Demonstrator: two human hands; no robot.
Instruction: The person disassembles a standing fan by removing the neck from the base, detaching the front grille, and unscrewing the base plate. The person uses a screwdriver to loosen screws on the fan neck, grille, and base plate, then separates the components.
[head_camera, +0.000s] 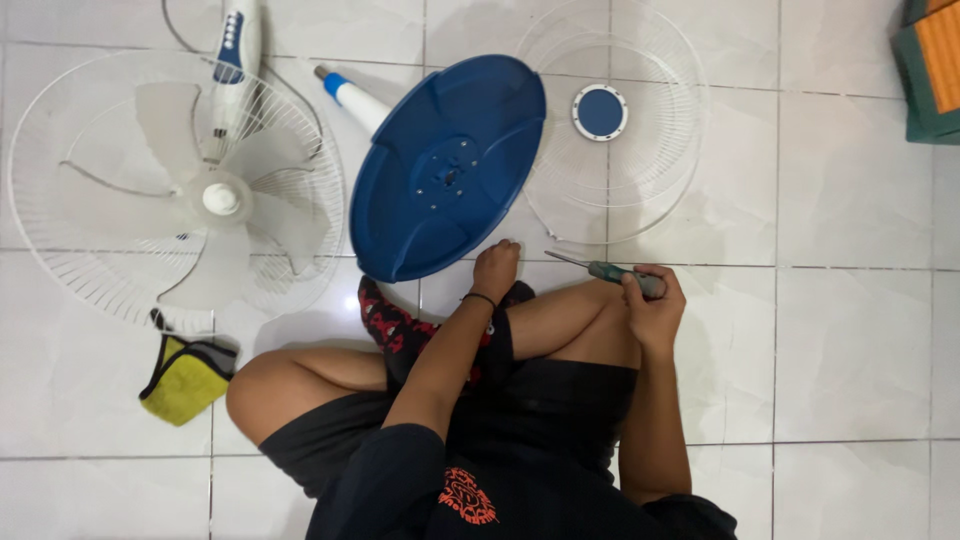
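White floor tiles (850, 330) fill the view, and a person sits on them cross-legged, with fan parts spread out ahead. Places below are given from the blue base (447, 167), a round fan foot lying upside down, its ribbed underside and centre screw holes facing up.

Nearest, the left hand (495, 268) rests at the base's near rim, fingers curled down onto the edge; it seems to steady the base, though whether it truly pinches the rim I cannot tell. Just right of the base's near rim, the right hand (655, 305) is closed in a fist around the green handle of a screwdriver (600, 268), whose thin shaft points toward the base, held low and ready over the knee.

Well to the near left lies a folded yellow cloth (186, 378). Left of the base lies the fan head (200, 195), white rear guard under pale blades, laid flat so it cannot roll. Its white pole (352, 98) with a blue collar disappears behind the base's far left edge. Right of the base, partly touching it, lies the front guard (612, 120) with a blue centre cap.
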